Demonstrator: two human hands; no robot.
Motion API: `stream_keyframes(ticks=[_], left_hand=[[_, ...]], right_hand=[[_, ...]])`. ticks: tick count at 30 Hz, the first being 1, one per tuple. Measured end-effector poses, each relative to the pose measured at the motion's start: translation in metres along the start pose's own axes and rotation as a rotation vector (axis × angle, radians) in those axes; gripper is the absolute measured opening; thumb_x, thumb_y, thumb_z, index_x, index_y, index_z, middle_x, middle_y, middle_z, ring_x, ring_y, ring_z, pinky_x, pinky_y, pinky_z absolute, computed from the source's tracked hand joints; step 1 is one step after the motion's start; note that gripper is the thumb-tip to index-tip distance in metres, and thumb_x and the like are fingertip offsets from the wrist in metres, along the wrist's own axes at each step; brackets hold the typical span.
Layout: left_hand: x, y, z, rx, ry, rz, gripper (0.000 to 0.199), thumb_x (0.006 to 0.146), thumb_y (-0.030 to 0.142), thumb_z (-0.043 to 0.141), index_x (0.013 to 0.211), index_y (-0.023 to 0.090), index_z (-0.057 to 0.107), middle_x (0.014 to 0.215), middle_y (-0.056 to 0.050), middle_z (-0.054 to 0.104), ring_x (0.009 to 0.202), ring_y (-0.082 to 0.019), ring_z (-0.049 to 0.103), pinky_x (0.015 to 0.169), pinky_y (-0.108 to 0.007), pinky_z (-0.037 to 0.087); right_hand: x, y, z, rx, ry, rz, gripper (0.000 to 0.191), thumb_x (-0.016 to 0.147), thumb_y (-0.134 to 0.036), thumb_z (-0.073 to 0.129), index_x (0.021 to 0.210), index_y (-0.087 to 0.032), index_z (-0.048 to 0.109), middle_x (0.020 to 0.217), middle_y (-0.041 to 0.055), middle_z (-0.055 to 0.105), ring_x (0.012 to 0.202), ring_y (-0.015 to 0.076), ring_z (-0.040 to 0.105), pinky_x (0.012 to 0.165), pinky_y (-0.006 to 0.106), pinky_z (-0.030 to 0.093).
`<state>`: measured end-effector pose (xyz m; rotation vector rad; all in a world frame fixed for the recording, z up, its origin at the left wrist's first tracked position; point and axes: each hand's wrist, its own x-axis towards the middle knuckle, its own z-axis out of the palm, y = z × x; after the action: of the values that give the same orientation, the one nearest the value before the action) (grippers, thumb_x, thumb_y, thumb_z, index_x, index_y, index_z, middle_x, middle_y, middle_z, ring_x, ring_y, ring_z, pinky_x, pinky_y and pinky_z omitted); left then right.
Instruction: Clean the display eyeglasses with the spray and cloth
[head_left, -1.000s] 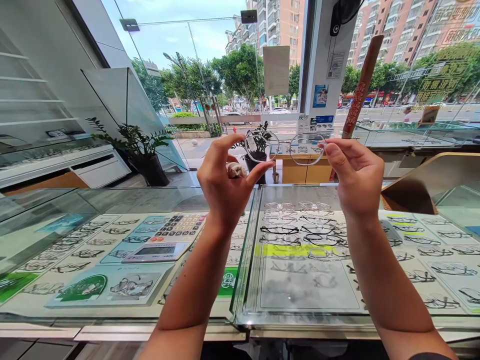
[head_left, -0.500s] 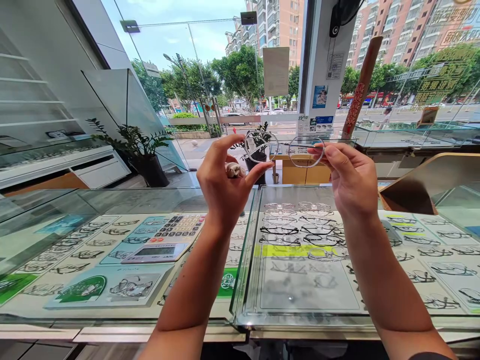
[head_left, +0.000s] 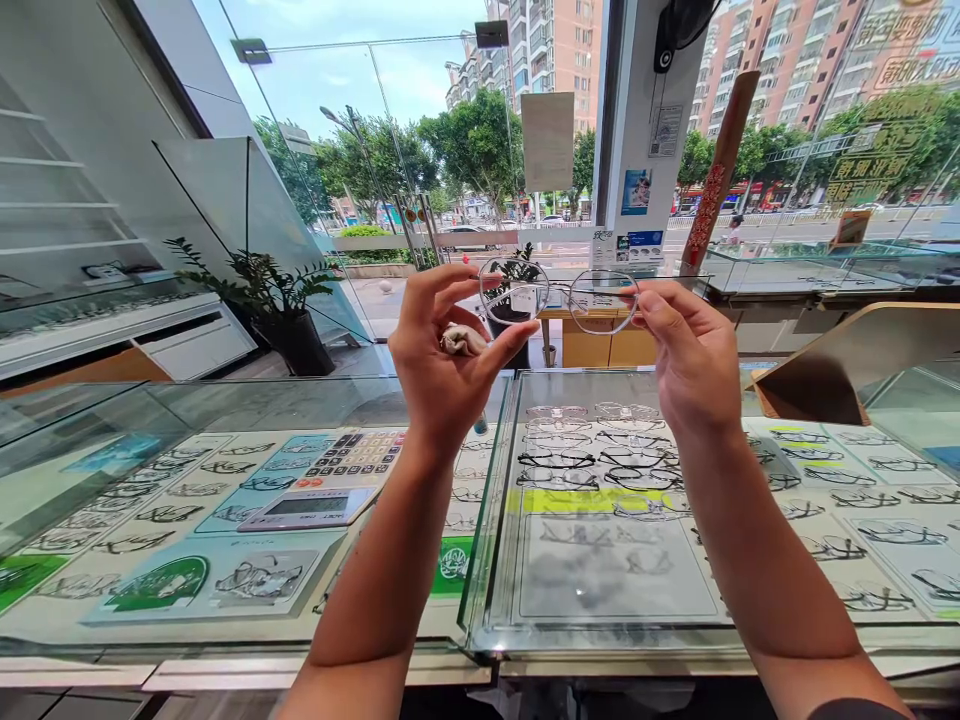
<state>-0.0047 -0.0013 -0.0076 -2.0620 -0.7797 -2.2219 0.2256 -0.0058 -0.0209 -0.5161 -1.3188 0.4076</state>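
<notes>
A pair of thin-rimmed round glasses (head_left: 558, 288) is held up at eye level between my two hands, above the glass counter. My left hand (head_left: 448, 360) has its thumb and index finger around the left lens, with a crumpled pale cloth (head_left: 463, 341) tucked in the palm. The thumb and fingers of my right hand (head_left: 694, 350) pinch the outer edge of the right lens. Below the hands, rows of glasses frames (head_left: 556, 460) lie inside the display case (head_left: 615, 590).
A calculator (head_left: 322, 505) lies on the left counter (head_left: 247, 400), by a flat display with a green emblem (head_left: 161, 585). A brown stand (head_left: 825, 380) sits at the right. Potted plants (head_left: 289, 320) stand beyond the counter, before the windows.
Both hands and the glasses have shifted slightly left in the view. More of the crumpled cloth shows in my left palm. The grip on the glasses looks the same.
</notes>
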Motion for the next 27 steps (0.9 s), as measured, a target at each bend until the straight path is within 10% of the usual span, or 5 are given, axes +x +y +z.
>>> stream_keyframes(ticks=[17, 27], left_hand=[[-0.008, 0.001, 0.016, -0.266, 0.040, -0.115, 0.069, 0.067, 0.057, 0.098, 0.110, 0.028, 0.052, 0.106, -0.005, 0.075, 0.079, -0.017, 0.071, 0.062, -0.030, 0.051], [-0.005, 0.009, 0.024, -0.705, -0.195, -0.836, 0.052, 0.068, 0.052, 0.093, 0.098, 0.024, 0.061, 0.095, -0.003, 0.070, 0.052, -0.004, 0.045, 0.043, -0.023, 0.034]], right_hand=[[0.000, 0.003, 0.000, 0.050, -0.043, 0.081, 0.023, 0.098, -0.049, 0.068, 0.098, -0.029, 0.079, 0.102, 0.0027, 0.080, 0.100, 0.0213, 0.075, 0.099, 0.044, 0.061], [-0.009, 0.001, 0.011, -0.127, -0.123, -0.170, 0.023, 0.092, -0.042, 0.077, 0.112, -0.032, 0.075, 0.117, 0.0014, 0.079, 0.110, 0.0227, 0.073, 0.094, 0.043, 0.062]])
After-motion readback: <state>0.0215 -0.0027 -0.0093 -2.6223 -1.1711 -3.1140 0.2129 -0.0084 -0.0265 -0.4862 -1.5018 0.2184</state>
